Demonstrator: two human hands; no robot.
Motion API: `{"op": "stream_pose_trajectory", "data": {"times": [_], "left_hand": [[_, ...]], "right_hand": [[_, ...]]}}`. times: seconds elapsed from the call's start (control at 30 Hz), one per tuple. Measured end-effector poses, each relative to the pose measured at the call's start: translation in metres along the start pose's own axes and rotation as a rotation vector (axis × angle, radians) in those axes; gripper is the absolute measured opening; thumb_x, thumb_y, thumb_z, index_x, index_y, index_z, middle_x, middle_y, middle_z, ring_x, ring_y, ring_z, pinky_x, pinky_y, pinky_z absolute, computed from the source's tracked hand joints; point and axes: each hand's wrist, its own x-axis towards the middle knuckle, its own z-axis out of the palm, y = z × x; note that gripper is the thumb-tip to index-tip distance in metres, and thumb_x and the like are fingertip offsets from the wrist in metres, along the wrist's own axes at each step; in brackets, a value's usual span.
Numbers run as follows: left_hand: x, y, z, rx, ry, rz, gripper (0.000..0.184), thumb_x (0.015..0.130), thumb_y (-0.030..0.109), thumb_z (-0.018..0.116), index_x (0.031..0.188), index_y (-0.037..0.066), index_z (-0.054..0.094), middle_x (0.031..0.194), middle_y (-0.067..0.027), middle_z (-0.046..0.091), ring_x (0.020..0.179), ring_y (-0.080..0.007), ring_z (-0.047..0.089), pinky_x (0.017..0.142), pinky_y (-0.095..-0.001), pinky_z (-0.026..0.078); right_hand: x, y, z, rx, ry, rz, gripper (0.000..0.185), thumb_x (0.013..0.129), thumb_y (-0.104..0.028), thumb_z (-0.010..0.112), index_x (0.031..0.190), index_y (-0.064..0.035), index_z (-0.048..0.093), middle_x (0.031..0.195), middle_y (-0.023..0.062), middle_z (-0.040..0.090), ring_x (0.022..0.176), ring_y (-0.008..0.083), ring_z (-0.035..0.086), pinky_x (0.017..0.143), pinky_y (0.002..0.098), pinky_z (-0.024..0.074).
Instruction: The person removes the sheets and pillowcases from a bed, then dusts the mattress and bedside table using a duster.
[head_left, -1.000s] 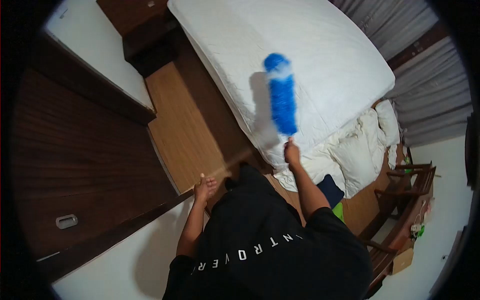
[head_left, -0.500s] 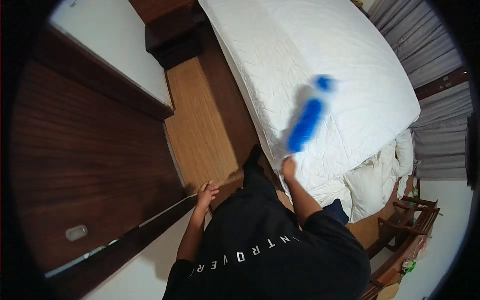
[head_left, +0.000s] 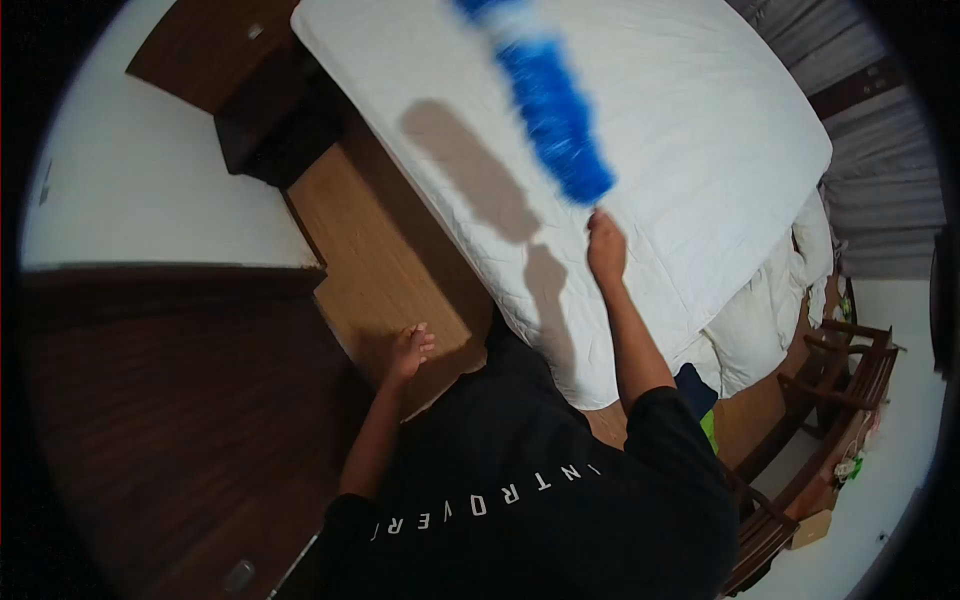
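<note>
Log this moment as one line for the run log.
right hand: grips blue duster | left hand: empty | duster: raised above white mattress

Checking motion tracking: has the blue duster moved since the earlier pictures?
Yes: the blue duster has moved up the view, away from the near corner of the white mattress.

Wood floor (head_left: 375,240) beyond the left hand (head_left: 408,352); dark panel (head_left: 170,400) and white wall (head_left: 120,180) to its left. Bed (head_left: 720,120) beneath the right hand (head_left: 606,250); grey curtains (head_left: 880,180) and wooden bench (head_left: 876,375) farther right. Shadows (head_left: 465,165) lie left of that hand.

A black short-sleeved T-shirt (head_left: 600,535) bears spaced white capitals (head_left: 477,508) across it.
</note>
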Motion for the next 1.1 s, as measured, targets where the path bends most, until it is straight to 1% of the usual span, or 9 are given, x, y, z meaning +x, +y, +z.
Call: {"op": "stream_pose_trajectory", "data": {"times": [0.1,0.2,0.27,0.33,0.4,0.63,0.8,0.97,1.1], "left_hand": [[0.017,0.013,0.01,0.01,-0.057,-0.033,0.042,0.084,0.043,0.046,0.108,0.008,0.048,0.092,-0.0042,0.058,0.078,-0.0109,0.054,0.062,-0.0241,0.04],[0.021,0.028,0.02,0.035,-0.074,-0.033,0.041,0.083,0.042,0.048,0.106,0.008,0.049,0.091,-0.0038,0.058,0.076,-0.0106,0.055,0.061,-0.0233,0.04],[0.025,0.033,0.022,0.026,-0.106,-0.041,0.04,0.082,0.041,0.05,0.105,0.008,0.05,0.091,-0.0034,0.058,0.074,-0.0102,0.055,0.06,-0.0223,0.039],[0.033,0.042,0.023,0.051,-0.101,-0.077,0.04,0.083,0.04,0.05,0.105,0.008,0.05,0.091,-0.0032,0.059,0.074,-0.0101,0.055,0.06,-0.0225,0.039],[0.035,0.046,0.027,0.073,-0.093,-0.099,0.039,0.083,0.039,0.049,0.105,0.007,0.05,0.09,-0.003,0.059,0.074,-0.01,0.055,0.06,-0.0226,0.039],[0.056,0.055,0.027,0.082,-0.099,-0.073,0.04,0.084,0.038,0.049,0.108,0.007,0.05,0.09,-0.0036,0.06,0.075,-0.0097,0.055,0.06,-0.0235,0.041],[0.045,0.085,0.038,0.124,-0.118,-0.027,0.041,0.085,0.039,0.046,0.11,0.007,0.049,0.092,-0.0043,0.059,0.078,-0.0113,0.055,0.063,-0.0246,0.041],[0.047,0.099,0.029,0.104,-0.138,-0.004,0.044,0.086,0.041,0.043,0.112,0.006,0.047,0.097,-0.0048,0.057,0.083,-0.0128,0.054,0.07,-0.0272,0.041],[0.049,0.102,0.013,0.073,-0.104,0.001,0.045,0.086,0.043,0.043,0.113,0.007,0.047,0.097,-0.0047,0.057,0.083,-0.0136,0.054,0.07,-0.0287,0.041]], "right_hand": [[0.038,-0.013,-0.029,0.277,0.369,0.078,0.046,0.091,-0.036,0.029,0.067,-0.0012,0.046,0.054,0.0081,0.045,0.053,0.0195,0.043,0.053,0.0334,0.0356],[0.04,0.008,-0.03,0.488,0.451,0.295,0.048,0.091,-0.04,0.028,0.064,-0.0034,0.043,0.054,0.0022,0.039,0.052,0.0158,0.037,0.052,0.0309,0.0336],[0.019,0.041,0.003,0.383,0.469,0.394,0.048,0.091,-0.04,0.026,0.065,-0.003,0.043,0.055,0.0044,0.041,0.053,0.0172,0.039,0.053,0.032,0.0339],[-0.032,0.098,0.066,-0.107,0.159,0.345,0.052,0.091,-0.036,0.02,0.076,0.0025,0.05,0.072,0.0202,0.055,0.07,0.0357,0.051,0.066,0.0428,0.0382],[-0.089,0.103,0.083,-0.187,-0.391,0.559,0.056,0.089,-0.041,0.018,0.095,0.0003,0.055,0.097,0.0276,0.054,0.096,0.0426,0.048,0.082,0.0485,0.0368],[-0.09,0.056,0.058,-0.307,-0.603,0.345,0.05,0.088,-0.043,0.025,0.089,-0.0049,0.057,0.081,0.0223,0.059,0.077,0.0391,0.057,0.068,0.0476,0.043],[-0.014,0.073,0.038,-0.189,-0.096,0.09,0.041,0.09,-0.03,0.03,0.071,-0.0011,0.053,0.067,0.0187,0.055,0.062,0.035,0.053,0.059,0.0445,0.0401],[0.071,0.024,0.007,0.529,0.384,0.346,0.047,0.091,-0.042,0.028,0.058,-0.0099,0.036,0.054,-0.0026,0.032,0.048,0.0086,0.03,0.044,0.0245,0.0255],[0.089,-0.002,0.03,0.92,0.56,0.437,0.042,0.09,-0.045,0.03,0.067,-0.0102,0.038,0.057,-0.0036,0.033,0.048,0.0058,0.029,0.043,0.0183,0.0268]]}}
